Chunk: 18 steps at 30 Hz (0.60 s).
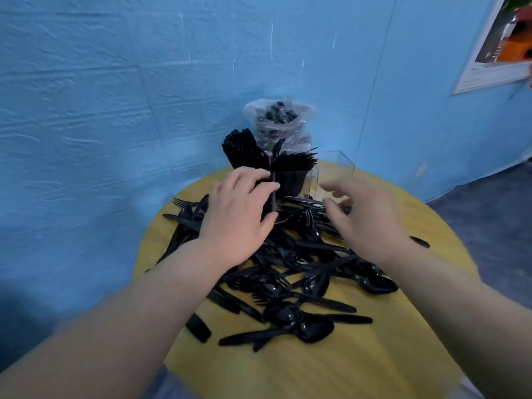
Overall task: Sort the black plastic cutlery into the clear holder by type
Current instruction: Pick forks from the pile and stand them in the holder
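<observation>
A clear holder [335, 171] stands at the far side of the round yellow table [316, 367]. Its left compartment holds black knives [241, 151], its middle one black forks [296, 161], and its right one looks empty. A big heap of loose black cutlery [290, 272] lies in front of it: spoons, forks and knives mixed. My left hand [239, 217] rests against the holder's front left wall, fingers spread. My right hand [365, 220] hovers over the heap near the holder's right side, fingers loosely curled, nothing visible in it.
Behind the holder stands a clear plastic bag [277, 116] with more black cutlery. A blue wall [115, 96] is close behind the table. A poster [495, 44] hangs at the upper right. Some pieces lie near the table's left edge [175, 243].
</observation>
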Each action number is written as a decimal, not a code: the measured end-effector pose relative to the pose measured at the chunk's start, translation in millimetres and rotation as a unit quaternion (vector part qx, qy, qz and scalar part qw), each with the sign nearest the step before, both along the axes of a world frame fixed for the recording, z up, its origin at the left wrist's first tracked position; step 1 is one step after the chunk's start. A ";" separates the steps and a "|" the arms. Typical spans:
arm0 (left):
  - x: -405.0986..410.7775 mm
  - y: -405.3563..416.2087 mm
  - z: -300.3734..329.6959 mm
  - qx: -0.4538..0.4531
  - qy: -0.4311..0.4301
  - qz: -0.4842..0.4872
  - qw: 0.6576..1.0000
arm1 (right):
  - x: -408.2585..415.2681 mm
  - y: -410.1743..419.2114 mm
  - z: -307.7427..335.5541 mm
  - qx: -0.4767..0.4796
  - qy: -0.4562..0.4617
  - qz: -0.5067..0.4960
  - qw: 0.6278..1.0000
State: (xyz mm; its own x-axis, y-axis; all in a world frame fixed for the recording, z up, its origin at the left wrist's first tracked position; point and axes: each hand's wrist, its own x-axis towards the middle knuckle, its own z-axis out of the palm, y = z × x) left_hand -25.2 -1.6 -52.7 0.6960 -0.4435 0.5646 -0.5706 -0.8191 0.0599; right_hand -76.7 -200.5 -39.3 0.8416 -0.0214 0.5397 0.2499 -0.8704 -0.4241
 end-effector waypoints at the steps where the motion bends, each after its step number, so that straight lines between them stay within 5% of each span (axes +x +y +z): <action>1: -11.6 2.4 -5.1 0.000 0.018 -0.003 1.000 | -14.8 -0.1 -8.8 0.007 0.001 0.001 1.000; 9: -98.8 29.3 -50.1 -0.043 0.059 0.024 0.997 | -93.3 2.7 -60.3 0.023 0.036 -0.029 0.999; 18: -126.0 31.7 -65.8 0.038 0.131 0.084 0.987 | -104.3 15.7 -67.6 -0.067 0.127 -0.016 0.990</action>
State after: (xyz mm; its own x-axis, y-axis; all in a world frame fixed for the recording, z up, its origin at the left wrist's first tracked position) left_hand -151.2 30.1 -118.5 0.8812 -0.3435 0.3247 -0.3991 -0.9088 0.1217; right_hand -181.1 -184.8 -106.9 0.9504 0.0078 0.3110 0.1223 -0.9285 -0.3507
